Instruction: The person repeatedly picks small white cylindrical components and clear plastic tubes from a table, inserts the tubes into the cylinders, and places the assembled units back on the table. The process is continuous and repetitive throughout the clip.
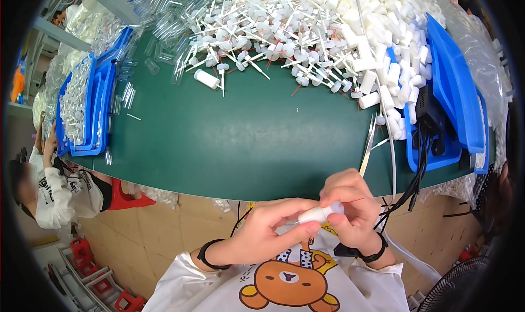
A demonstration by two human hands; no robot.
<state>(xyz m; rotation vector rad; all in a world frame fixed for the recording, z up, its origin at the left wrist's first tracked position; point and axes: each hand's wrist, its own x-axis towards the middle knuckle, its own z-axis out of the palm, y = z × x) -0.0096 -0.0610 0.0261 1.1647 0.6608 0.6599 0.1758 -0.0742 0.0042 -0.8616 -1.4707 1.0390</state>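
White plastic fills most of the far side of the green worktable [240,142], and one small white tube [320,213] of the same kind sits between the person's two hands, held just off the table's near edge, above the lap. The left hand [268,230] pinches the tube from the left with thumb and fingers closed on it; the right hand [350,211] curls over its other end, fingers clenched around it, so both hands grasp the one piece. A thin red thread (very fine, hard to follow) pokes out to the right of the tube. Each wrist wears a black band.

Beyond the hands, at the far edge of the table, lies a heap of white caps with thin stems [273,33], and to the right of that heap a pile of plain white tubes [383,49] spills toward a blue plastic bin [454,88] at the table's right end. A single white tube [206,78] lies apart on the green surface, just on the near side of the heap. At the table's left end stand stacked blue trays [101,101] with clear tubes [128,96] beside them. Black cables [418,170] hang over the table's right near edge. Another person in a white top [52,194] sits off the left end of the table.
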